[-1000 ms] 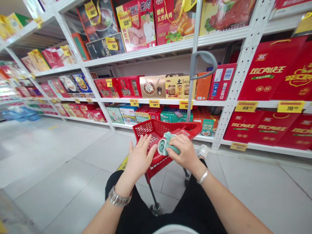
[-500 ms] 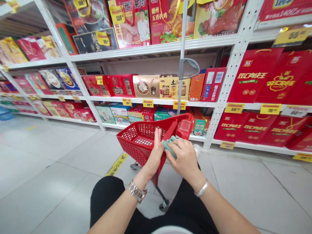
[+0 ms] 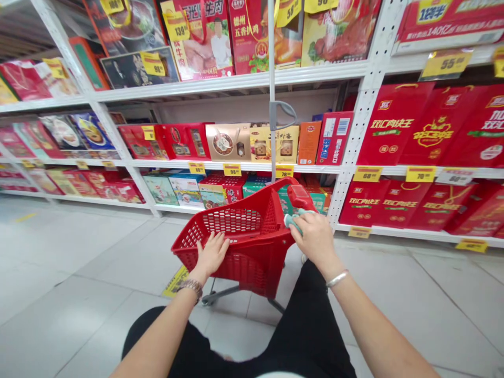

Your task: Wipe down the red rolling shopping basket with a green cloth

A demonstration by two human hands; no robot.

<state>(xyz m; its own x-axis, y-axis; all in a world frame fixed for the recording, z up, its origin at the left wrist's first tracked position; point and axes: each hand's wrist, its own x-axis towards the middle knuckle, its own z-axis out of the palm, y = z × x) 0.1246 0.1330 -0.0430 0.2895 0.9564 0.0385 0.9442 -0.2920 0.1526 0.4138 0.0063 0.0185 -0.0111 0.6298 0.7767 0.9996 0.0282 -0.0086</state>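
- Cart (image 3: 254,265): red, with pierced basket walls; it is standing side-on before the person, its handle (image 3: 300,197) lying toward the person's right.
- Left hand (image 3: 212,253): it is resting palm down at the cart's near rim, fingers spread and reaching over the edge; nothing is showing in its grasp.
- Right hand (image 3: 317,236): it is curling around a cloth (image 3: 294,220) and gripping it at the cart's handle end; the fingertips are partly hiding, so their exact hold I cannot tell.
- Cloth: green with a pale edge, it is lying bunched beneath the right fingers, just beside the cart's handle.
- Wrists: a watch (image 3: 191,287) is circling the left, near the cart's basket; a silver bangle (image 3: 337,278) is circling the right, beyond the handle end.
- Legs (image 3: 311,320): black-clad, they are bending on the cart's near side.
- Label (image 3: 176,282): yellow, it is lying on the floor below the cart's basket.
- Pole (image 3: 271,52): carrying a grey loop, it is rising behind the cart.
- Shelves (image 3: 236,82): white, they are standing beyond the cart, holding boxed goods; red bags (image 3: 388,131) are filling those right of it.
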